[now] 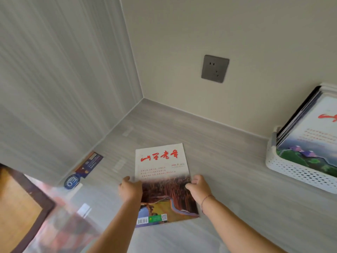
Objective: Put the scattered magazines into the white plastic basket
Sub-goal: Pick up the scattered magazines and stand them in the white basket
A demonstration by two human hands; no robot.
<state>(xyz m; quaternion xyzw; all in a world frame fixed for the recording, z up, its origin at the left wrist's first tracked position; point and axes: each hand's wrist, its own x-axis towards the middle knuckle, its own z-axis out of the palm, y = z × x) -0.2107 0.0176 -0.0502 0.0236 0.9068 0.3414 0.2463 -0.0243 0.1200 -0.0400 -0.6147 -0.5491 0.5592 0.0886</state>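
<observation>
The white-covered magazine with red title and landscape photo [162,179] is at or just above the grey wood-grain surface [228,161]; which is hard to tell. Its long axis points away from the person. The left hand [130,190] and right hand [198,189] grip its long edges, fingers [196,178] curled over them. The white perforated plastic basket [291,172] sits well to the right, nearer the right hand.

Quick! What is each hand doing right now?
Left hand: grips the left edge of the white paper magazine with red lettering.
Right hand: grips that magazine's right edge.
</observation>
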